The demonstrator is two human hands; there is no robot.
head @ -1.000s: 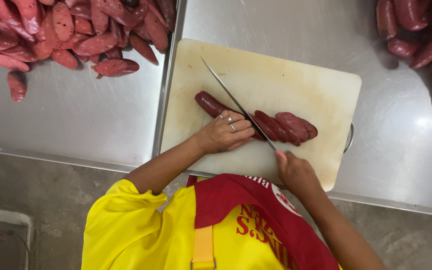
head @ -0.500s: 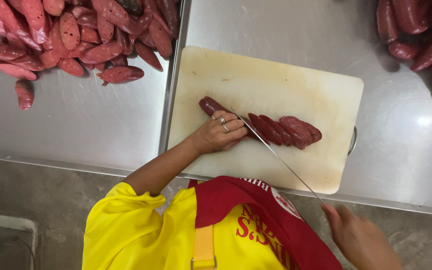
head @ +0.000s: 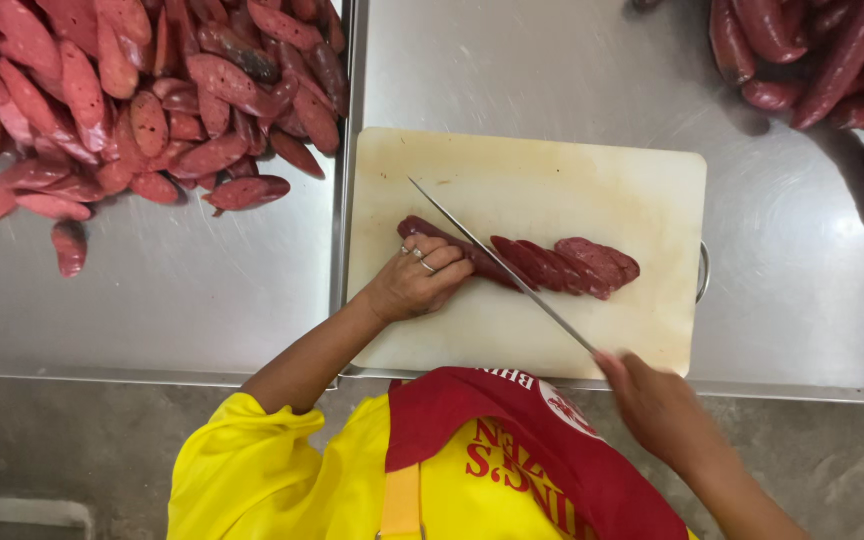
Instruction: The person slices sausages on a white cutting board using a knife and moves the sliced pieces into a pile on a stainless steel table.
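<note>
A dark red sausage [head: 430, 230] lies on a pale cutting board [head: 552, 170], with several slanted slices [head: 572, 265] fanned out to its right. My left hand [head: 414, 280], rings on the fingers, presses down on the uncut part of the sausage. My right hand [head: 657, 405] grips the handle of a long thin knife [head: 497, 262] near the board's front edge. The blade runs diagonally across the sausage, right beside my left fingertips.
A large heap of cut sausage slices [head: 142, 100] covers the steel table [head: 172, 290] at the back left. Whole dark red sausages [head: 822, 60] are piled at the back right. A seam divides the two steel surfaces beside the board's left edge.
The knife was drawn back toward me across the sausage, then pushed forward again. My left hand stayed on the sausage, and the row of slices grew.
</note>
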